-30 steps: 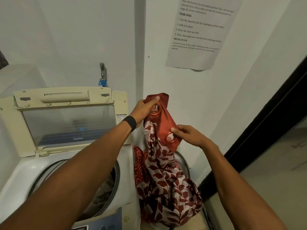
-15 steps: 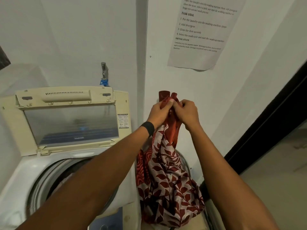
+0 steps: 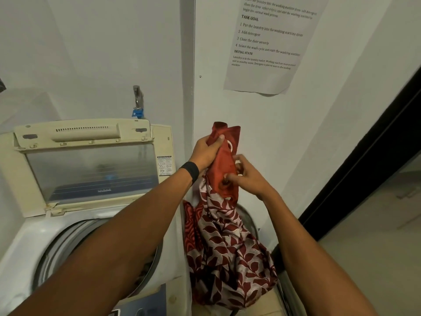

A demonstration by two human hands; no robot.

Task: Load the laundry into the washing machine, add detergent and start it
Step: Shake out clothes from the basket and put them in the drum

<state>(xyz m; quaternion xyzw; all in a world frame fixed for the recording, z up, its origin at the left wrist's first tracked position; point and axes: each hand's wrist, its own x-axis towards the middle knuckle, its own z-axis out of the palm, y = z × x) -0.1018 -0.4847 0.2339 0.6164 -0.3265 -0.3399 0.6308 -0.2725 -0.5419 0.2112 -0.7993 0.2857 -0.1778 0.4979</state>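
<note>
A person stands at a top-loading washing machine (image 3: 29,238), lid (image 3: 86,165) raised and drum (image 3: 68,242) open at about 8 o'clock in the view, a few dark items visible inside past the forearm. Beside the machine, at about 5 o'clock, a red-and-white leaf-print curtain (image 3: 227,247) hangs in a long bundle, its lower folds apparently still resting in a laundry basket (image 3: 284,290) against the wall. Higher up, near the centre, the right hand (image 3: 248,179) is closed narrowly, fingertips pinching the plain red eyelet band of the curtain at one ring. Just above, at about 12 o'clock from it, the left hand (image 3: 208,151), a dark wristband (image 3: 191,171) on its wrist, grips the bunched top edge of the same cloth in a full fist. Farther back, a tap (image 3: 137,101) sits on the wall above the lid, and a printed task sheet (image 3: 268,44) hangs at about 1 o'clock. To finish this step well, the person would likely gather the header hand over hand, lift the tail clear of the basket, then swing the whole bundle left toward 9 o'clock and feed it loosely into the drum, keeping the rings from snagging the rim.
</note>
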